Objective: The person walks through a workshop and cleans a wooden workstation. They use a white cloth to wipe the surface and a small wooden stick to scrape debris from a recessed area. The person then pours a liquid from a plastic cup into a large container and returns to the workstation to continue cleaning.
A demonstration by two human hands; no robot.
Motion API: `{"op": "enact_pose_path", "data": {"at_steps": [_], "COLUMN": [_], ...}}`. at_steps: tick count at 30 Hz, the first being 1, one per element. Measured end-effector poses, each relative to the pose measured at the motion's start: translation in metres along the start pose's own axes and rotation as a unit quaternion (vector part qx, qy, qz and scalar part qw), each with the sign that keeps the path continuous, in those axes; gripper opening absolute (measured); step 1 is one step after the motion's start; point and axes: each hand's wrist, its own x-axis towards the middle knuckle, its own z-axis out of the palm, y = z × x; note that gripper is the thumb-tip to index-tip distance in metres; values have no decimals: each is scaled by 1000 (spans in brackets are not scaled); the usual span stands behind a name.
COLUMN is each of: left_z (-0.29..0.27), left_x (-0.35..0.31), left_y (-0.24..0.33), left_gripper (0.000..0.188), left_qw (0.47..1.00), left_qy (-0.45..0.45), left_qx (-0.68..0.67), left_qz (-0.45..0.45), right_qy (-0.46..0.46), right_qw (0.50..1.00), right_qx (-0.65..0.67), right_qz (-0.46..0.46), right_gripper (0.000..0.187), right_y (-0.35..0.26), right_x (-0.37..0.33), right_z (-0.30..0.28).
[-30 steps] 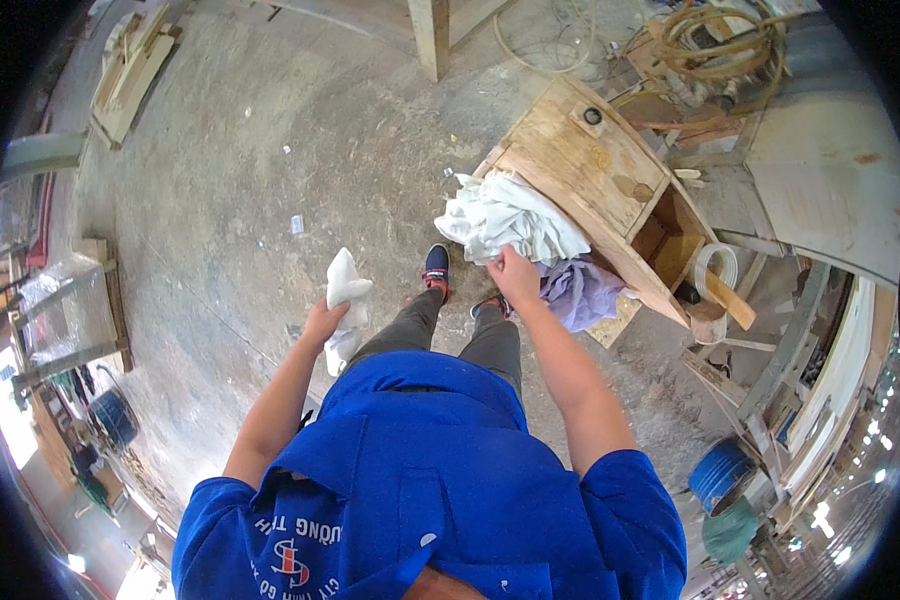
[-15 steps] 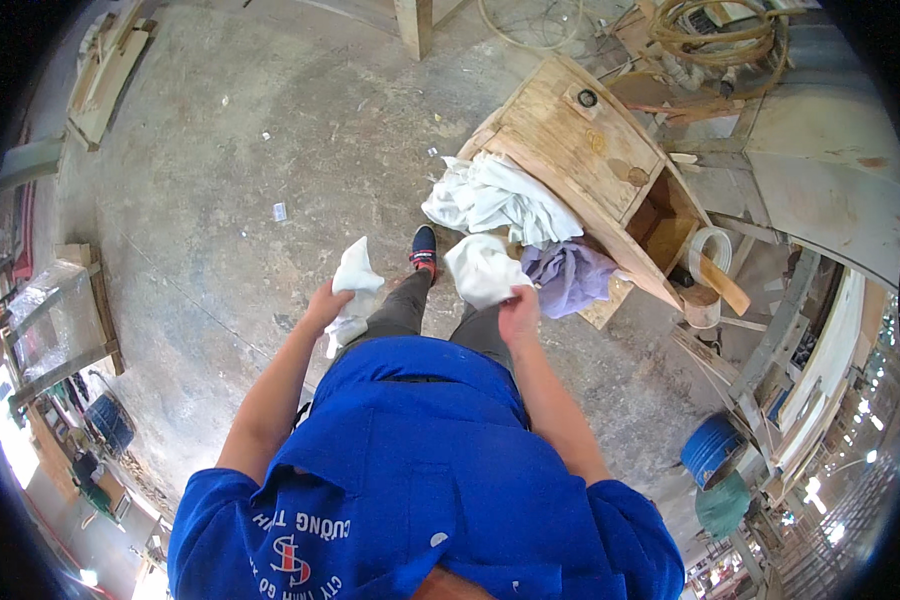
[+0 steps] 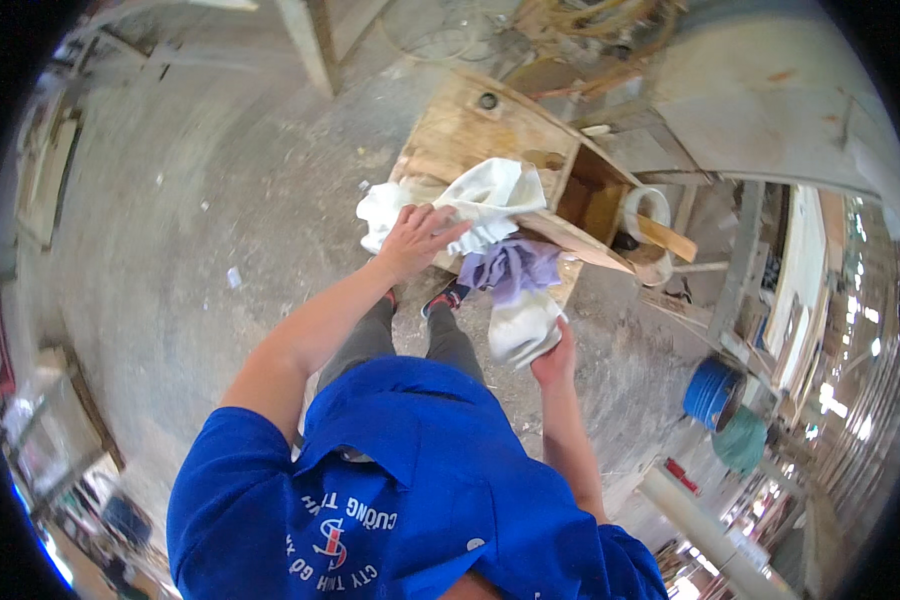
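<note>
My left hand (image 3: 420, 238) lies over the near side of a white cloth heap (image 3: 495, 195), its fingers stretched out and apart. Whether the fingertips press on the cloth is hard to tell. Further right and nearer to me, my right hand (image 3: 557, 358) grips a bunched white cloth (image 3: 523, 328) that hangs to the left of it. Between the two hands a crumpled purple cloth (image 3: 511, 268) droops beside the white heap. The heap rests against a wooden cabinet (image 3: 470, 125) with an open compartment on its right.
A white bucket (image 3: 648, 205) with a wooden stick (image 3: 667, 240) stands right of the cabinet. Behind it is a large grey metal casing (image 3: 760, 100). A coiled hose (image 3: 600, 20) lies at the back. A blue drum (image 3: 713, 393) sits at the right, and a wrapped wooden frame (image 3: 60, 420) at the left.
My left hand has reached forward and right to the heap and let go of its white cloth. My right hand, still gripping its cloth, has moved right and nearer. My view has shifted.
</note>
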Motion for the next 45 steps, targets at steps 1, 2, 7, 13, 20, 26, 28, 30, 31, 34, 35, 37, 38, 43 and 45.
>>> {"op": "enact_pose_path", "data": {"at_steps": [1,2,7,13,20,26,28,30,31,34,35,37,38,43,45], "left_z": [18,37,69,36,-7,-7,4,22,33,73,76,86,85,60,52], "left_x": [8,12,26,51,127,259,305,346,355,371,366,364,361,324,310], "left_y": [-3,-11,-10,21,77,174,205,248,249,235,214,218,227,251,253], "left_gripper": [54,52,39,45,29,44,42,37,34,28,28,28,28,39,40], "left_qw": [997,990,948,937,912,960,951,896,884,853,848,828,854,904,901], "left_qy": [-61,-120,-297,-337,-404,-192,-249,-398,-423,-465,-464,-517,-494,-385,-392], "left_qx": [30,63,105,83,-21,-187,-157,-117,-79,-17,-22,15,49,89,98], "left_qz": [22,45,31,-24,-63,-87,-99,-157,-184,-237,-254,-215,-156,-162,-161], "right_qy": [9,19,-5,77,-8,-221,-213,-151,-144,-115,-144,-172,-184,-216,-223], "right_qw": [1000,999,998,995,991,942,945,959,960,959,966,961,958,945,947], "right_qx": [-17,-33,31,-58,89,251,244,232,230,255,215,218,220,216,193], "right_qz": [6,13,51,36,-102,-34,-47,-61,-66,-39,-16,14,26,119,128], "right_gripper": [46,47,47,44,41,58,50,45,39,36,38,38,38,32,28], "right_y": [2,3,1,-4,-36,-106,-119,-121,-127,-130,-137,-142,-145,-158,-159], "right_x": [-3,-7,-34,-37,-9,-11,-4,8,7,33,35,41,43,69,78], "right_z": [-13,-26,-68,-99,-125,-143,-154,-170,-165,-165,-156,-154,-154,-107,-70]}}
